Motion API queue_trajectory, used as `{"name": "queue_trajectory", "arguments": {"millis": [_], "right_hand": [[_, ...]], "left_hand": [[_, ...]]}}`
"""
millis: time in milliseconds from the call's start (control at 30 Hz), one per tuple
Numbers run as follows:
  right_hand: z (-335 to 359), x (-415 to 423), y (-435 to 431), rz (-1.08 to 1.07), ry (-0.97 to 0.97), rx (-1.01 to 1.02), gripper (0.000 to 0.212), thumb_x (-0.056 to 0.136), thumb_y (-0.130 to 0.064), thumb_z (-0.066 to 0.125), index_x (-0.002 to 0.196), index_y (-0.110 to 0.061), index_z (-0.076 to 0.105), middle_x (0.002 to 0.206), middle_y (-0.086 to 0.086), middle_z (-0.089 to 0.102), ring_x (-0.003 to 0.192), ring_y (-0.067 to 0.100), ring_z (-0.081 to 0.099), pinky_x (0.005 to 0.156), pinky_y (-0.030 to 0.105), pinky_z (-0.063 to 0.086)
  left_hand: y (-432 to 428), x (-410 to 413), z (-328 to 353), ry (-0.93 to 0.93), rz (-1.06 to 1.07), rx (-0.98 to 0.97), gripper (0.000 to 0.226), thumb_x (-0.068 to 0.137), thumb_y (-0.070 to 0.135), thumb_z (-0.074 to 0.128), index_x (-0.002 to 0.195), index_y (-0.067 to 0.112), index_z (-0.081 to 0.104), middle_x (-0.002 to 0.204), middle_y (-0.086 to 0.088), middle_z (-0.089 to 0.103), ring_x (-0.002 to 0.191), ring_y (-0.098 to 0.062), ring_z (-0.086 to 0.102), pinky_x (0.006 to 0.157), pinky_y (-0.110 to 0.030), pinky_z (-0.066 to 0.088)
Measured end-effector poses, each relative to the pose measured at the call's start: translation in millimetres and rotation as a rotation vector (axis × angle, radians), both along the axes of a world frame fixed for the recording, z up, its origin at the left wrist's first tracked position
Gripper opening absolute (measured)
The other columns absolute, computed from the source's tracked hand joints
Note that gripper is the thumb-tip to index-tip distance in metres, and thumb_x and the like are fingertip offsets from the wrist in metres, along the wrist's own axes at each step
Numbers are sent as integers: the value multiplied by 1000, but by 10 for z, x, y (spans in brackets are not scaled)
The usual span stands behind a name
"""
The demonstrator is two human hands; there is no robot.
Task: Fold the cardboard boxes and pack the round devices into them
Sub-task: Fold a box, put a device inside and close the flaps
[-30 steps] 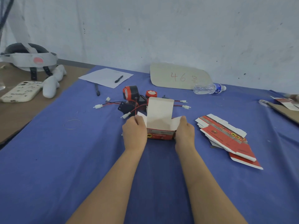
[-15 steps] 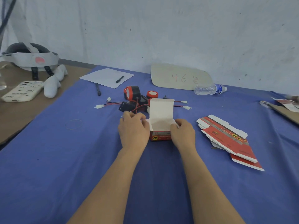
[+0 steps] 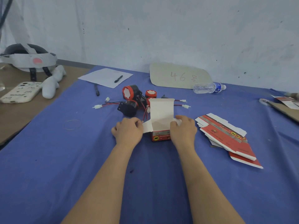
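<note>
**Holding the side flaps of an open box**

On the near middle of the table [image 3: 48, 159], both hands hold the cardboard box [image 3: 160, 136], which stands upright with its top open. The left hand [image 3: 128, 132] pinches the left side flap with curled fingers. The right hand [image 3: 183, 132] curls over the right flap. To the right lie unfolded flat boxes [image 3: 226, 136]. The lid flap [image 3: 161, 110] stands up at the far side. Just behind are the round devices [image 3: 129, 94] with loose wires. I think a wire may catch under a flap, or a hard pull may crease the thin card.
</note>
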State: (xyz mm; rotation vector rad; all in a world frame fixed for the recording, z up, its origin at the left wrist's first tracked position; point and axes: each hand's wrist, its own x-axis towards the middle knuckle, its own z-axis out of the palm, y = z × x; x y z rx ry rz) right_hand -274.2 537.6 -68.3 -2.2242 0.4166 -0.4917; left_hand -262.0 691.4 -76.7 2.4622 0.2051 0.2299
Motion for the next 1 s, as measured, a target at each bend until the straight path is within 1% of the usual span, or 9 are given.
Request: {"name": "queue_trajectory", "arguments": {"millis": [100, 233, 333, 467, 600, 667, 800, 900, 1000], "right_hand": [[2, -1, -21, -21, -13, 5, 36, 95, -16, 44, 130, -15, 52, 141, 7, 37, 128, 27, 32, 92, 28, 31], [14, -20, -60, -58, -52, 68, 34, 93, -8, 45, 125, -13, 55, 140, 7, 36, 118, 26, 43, 95, 35, 44], [10, -12, -68, -60, -78, 85, 33, 93, -7, 45, 124, -12, 56, 139, 5, 35, 94, 16, 44, 80, 29, 43], [0, -1, -78, -70, -97, 70, 32, 92, -6, 46, 123, -11, 57, 139, 4, 36, 90, 11, 40, 77, 24, 36], [10, -16, -74, -72, -100, 27, 33, 92, -6, 47, 123, -10, 58, 140, 3, 36, 94, 11, 41, 79, 23, 36], [14, -19, -72, -74, -82, 10, 34, 92, -8, 47, 124, -12, 58, 142, 4, 36, 111, 18, 45, 86, 26, 38], [21, -55, 12, -121, -146, -216, 35, 94, -24, 51, 128, -16, 58, 151, 6, 30, 142, 28, 16, 115, 44, 16], [122, -110, 143, -39, -454, -282, 34, 93, -31, 53, 121, -13, 62, 134, 7, 51, 133, 29, 35, 111, 44, 21], [144, -164, 306, 161, -458, -329, 36, 90, -37, 45, 108, -14, 67, 108, 4, 64, 107, 27, 54, 95, 34, 29]], "left_hand": [[-27, -1, 13, -18, -92, -115, 24, 100, 25, 37, 105, 18, 60, 109, -3, 60, 100, -25, 53, 93, -37, 34], [-100, -40, 47, -93, -184, -461, 15, 102, 22, 36, 102, 17, 50, 96, 3, 56, 77, -9, 49, 60, -22, 37], [-125, -38, 42, -147, -166, -556, 17, 102, 24, 40, 113, 17, 51, 99, 6, 53, 88, -11, 50, 66, -23, 37], [-86, -10, 73, -147, -102, -673, 25, 100, 21, 43, 80, 10, 54, 76, -7, 50, 70, -15, 40, 58, -25, 32], [-66, -80, 247, -307, -74, -1006, 32, 101, 25, 44, 75, 27, 63, 76, 15, 66, 77, -2, 60, 77, -25, 48], [-47, -129, 352, -361, -152, -1185, 29, 102, 25, 45, 82, 31, 65, 78, 21, 69, 80, 8, 62, 77, -16, 49], [-7, -195, 485, -305, -348, -1524, 22, 102, 28, 42, 102, 23, 64, 101, 14, 72, 110, -8, 63, 95, -27, 48], [19, -261, 577, -357, -400, -1577, 31, 101, 34, 39, 120, 19, 59, 121, 11, 66, 122, -12, 57, 100, -28, 46], [4, -340, 692, -517, -369, -1476, 28, 103, 35, 37, 119, 26, 57, 124, 18, 62, 125, -7, 53, 101, -26, 43]]}}
